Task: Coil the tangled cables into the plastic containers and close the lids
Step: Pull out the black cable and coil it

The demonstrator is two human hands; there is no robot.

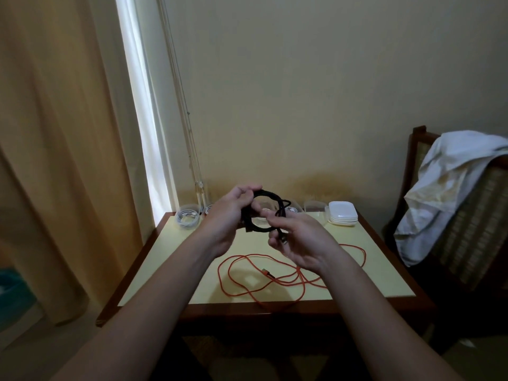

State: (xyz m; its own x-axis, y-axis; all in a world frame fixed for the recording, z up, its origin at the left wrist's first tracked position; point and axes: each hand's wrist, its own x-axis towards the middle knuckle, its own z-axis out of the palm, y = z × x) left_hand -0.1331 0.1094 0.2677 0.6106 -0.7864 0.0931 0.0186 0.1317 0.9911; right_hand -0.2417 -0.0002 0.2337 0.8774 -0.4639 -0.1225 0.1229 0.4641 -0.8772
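Holding the black cable (272, 194) above the table (170, 259), we grip its coil in the left hand (228, 218) so the loops cannot spring open; the right hand (305, 243) pinches the loose end to guide it. The orange cable (247, 287) lies loose near the front edge.

Orange cable (266, 272) sprawls across the table (165, 254) at lower centre-right; containers (187, 217) and lid stack (343, 215) line its far edge; left side open.
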